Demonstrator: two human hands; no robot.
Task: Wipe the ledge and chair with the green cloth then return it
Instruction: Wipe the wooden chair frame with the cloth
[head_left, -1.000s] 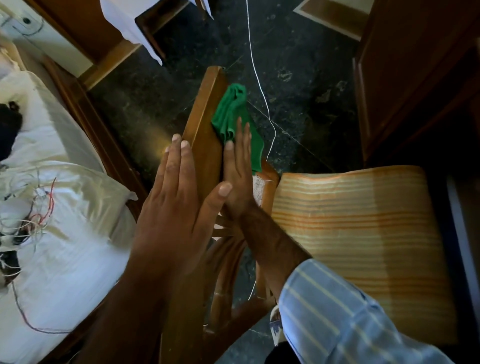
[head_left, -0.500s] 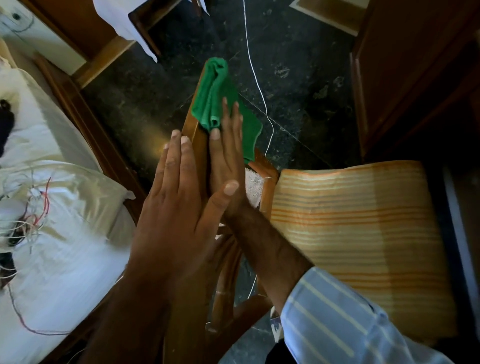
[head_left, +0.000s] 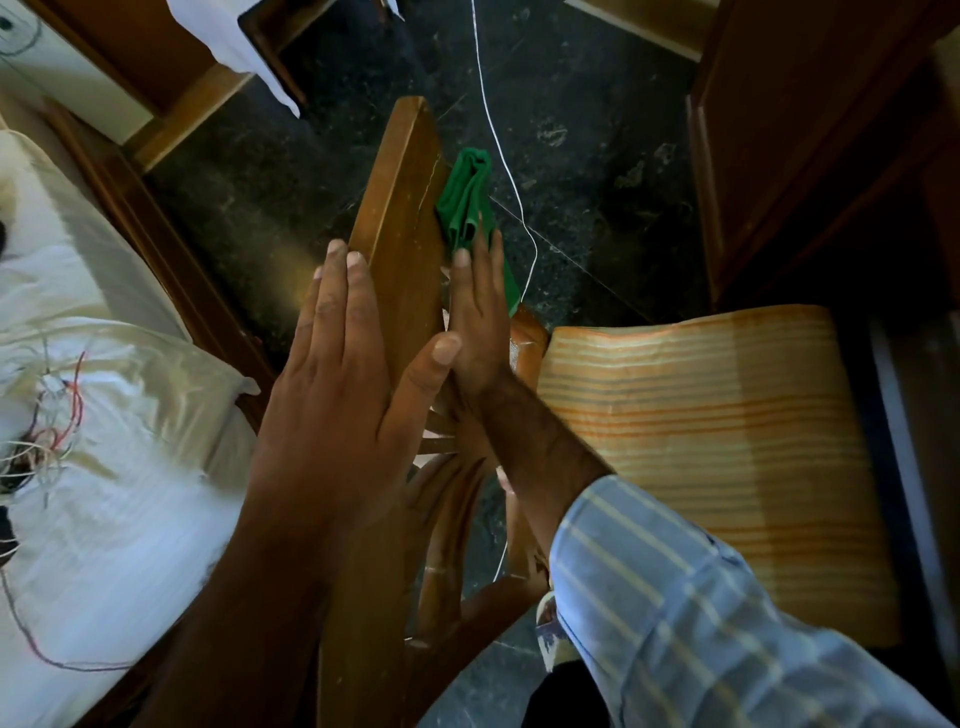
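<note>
So my left hand (head_left: 337, 395) lay flat and open against the outer face of the chair's wooden back rail (head_left: 402, 218), fingers spread and straight, thumb hooked over toward the inner side, and I judged that was there to brace the chair (head_left: 717, 447) so it would not rock or slide on the dark floor (head_left: 597, 171) while the other side got rubbed. My right hand (head_left: 480, 322) was pressed flat too, fingers together and pointing up the rail, pinning the green cloth (head_left: 467, 202) against the inner face of that same board. No pinch, no fist: the cloth was simply sandwiched between palm and wood, with a bunched fold sticking out past my fingertips and a flap hanging down by the edge of my hand. Flat pressure made sense for a broad plank like that, since it put the most cloth on the surface. The striped seat cushion (head_left: 727, 415) sat off to my right, untouched by either hand, and a thin white cord (head_left: 498, 145) trailed over the floor just behind the cloth, near enough that a wide stroke might snag it. To my left lay a white pillow (head_left: 130, 389) with some loose wires (head_left: 47, 431) on it. By my reckoning the chair wipe was mid-way, with the seat and the return of the cloth left to do.
</note>
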